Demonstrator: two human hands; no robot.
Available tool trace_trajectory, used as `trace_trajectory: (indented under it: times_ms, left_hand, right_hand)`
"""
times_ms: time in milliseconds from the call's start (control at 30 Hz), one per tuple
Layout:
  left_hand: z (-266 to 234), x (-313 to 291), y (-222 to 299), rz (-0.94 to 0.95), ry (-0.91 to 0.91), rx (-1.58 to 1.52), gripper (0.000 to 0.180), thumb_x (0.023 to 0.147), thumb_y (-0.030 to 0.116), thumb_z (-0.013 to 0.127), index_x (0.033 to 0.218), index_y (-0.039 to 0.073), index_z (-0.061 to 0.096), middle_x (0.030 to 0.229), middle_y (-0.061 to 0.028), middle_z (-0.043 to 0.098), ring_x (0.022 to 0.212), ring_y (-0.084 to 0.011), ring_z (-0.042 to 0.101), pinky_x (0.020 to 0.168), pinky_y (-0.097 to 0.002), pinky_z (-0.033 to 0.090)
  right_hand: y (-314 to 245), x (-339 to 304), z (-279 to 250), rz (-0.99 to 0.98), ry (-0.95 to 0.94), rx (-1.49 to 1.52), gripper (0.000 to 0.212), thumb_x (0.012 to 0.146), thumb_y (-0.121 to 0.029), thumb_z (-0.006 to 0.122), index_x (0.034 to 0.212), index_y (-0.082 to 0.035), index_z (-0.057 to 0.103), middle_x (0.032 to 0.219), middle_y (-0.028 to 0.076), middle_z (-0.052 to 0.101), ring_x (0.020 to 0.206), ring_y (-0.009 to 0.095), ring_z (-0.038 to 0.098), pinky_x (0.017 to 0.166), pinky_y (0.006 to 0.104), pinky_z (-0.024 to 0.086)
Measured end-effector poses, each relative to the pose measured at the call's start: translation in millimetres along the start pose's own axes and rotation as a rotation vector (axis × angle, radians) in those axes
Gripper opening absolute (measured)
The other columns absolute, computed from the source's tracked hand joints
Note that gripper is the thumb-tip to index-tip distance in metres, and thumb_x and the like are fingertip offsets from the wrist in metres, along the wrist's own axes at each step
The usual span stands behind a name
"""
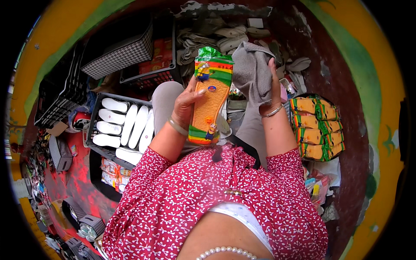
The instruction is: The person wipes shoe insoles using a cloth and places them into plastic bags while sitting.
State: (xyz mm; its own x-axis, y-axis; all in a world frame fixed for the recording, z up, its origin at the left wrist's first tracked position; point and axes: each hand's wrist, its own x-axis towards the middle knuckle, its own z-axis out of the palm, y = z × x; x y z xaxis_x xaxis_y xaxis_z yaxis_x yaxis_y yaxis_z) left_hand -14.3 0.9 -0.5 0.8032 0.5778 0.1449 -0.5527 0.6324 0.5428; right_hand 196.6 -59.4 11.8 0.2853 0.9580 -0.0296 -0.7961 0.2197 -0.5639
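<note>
My left hand is closed around the left edge of a packaged insole, its thumb lying across the front. The insole is tan and textured, held nearly upright in a clear wrapper with green, red and yellow bands at both ends. To the right of it, my right hand grips a grey cloth that hangs in folds and hides most of its fingers. The cloth's left edge comes close to the upper end of the pack; whether they touch, I cannot tell.
White insoles lie in a dark crate at left. Wrapped tan insoles are stacked in rows at right. Beyond my knees, loose greyish insoles form a pile. Checkered baskets and a black crate stand at the far left.
</note>
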Motion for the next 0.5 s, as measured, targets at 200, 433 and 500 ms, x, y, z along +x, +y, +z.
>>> trace_trajectory:
  times_ms: [200,433,500]
  left_hand:
    - [3.0,-0.9,-4.8,-0.080,0.013,0.103,0.061,0.081,0.004,0.054,0.138,0.003,0.029,0.130,-0.0146,0.045,0.117,-0.0259,0.049,0.097,-0.0371,0.040]
    - [5.5,0.5,-9.9,-0.101,-0.016,0.162,0.056,0.085,0.002,0.051,0.137,0.003,0.030,0.129,-0.0119,0.046,0.116,-0.0224,0.049,0.096,-0.0351,0.041]
    - [3.2,0.3,-12.1,-0.125,-0.002,0.148,0.056,0.085,0.002,0.051,0.137,0.003,0.030,0.128,-0.0115,0.047,0.114,-0.0219,0.051,0.094,-0.0346,0.043]
  right_hand:
    - [18.8,-7.0,31.7,0.041,0.083,-0.081,0.030,0.077,-0.010,0.072,0.103,-0.004,0.061,0.096,0.007,0.065,0.087,0.019,0.063,0.077,0.0315,0.052]
    - [30.6,3.2,29.0,-0.216,0.233,-0.138,0.021,0.073,0.006,0.070,0.092,-0.001,0.064,0.084,0.005,0.065,0.076,0.014,0.062,0.070,0.0250,0.050]
    - [33.1,2.8,32.9,-0.329,0.273,-0.218,0.020,0.073,0.005,0.070,0.092,-0.001,0.065,0.084,0.004,0.065,0.075,0.013,0.061,0.069,0.0238,0.049]
